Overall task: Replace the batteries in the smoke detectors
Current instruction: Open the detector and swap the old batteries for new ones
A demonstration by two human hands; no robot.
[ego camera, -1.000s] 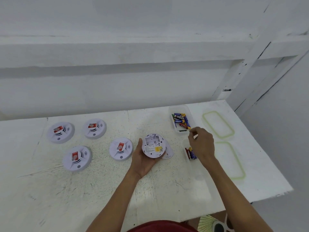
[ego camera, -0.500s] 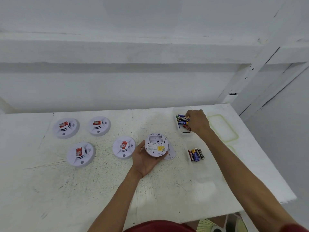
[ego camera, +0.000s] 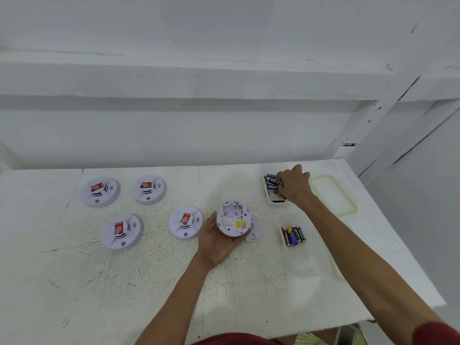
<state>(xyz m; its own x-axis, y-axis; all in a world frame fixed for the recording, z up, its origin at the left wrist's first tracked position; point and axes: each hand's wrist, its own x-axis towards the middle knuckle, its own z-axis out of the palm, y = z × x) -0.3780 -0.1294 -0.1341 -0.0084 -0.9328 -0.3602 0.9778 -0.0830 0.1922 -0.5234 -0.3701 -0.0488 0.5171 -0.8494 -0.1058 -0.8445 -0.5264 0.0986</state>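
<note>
My left hand [ego camera: 217, 241] grips a white smoke detector [ego camera: 232, 218] turned back side up, its battery bay open and bare. Its loose cover [ego camera: 255, 231] lies on the table just right of it. My right hand [ego camera: 295, 184] reaches into a clear tub [ego camera: 270, 200] of coloured batteries [ego camera: 272, 184] at the back right, fingers curled down among them; whether a battery is pinched is hidden. A second clear tub holds several batteries [ego camera: 293, 235] nearer to me. Several more white detectors with red stickers, such as the detector [ego camera: 185, 222], lie face up to the left.
Two clear lids with green rims lie at the table's right side, one lid [ego camera: 334, 195] at the back and another lid [ego camera: 333, 265] nearer the front. The white table edge [ego camera: 398, 312] runs close on the right. A white wall stands behind.
My right hand moved from above the near battery tub to the far tub and now digs into its batteries. My left hand kept hold of the detector.
</note>
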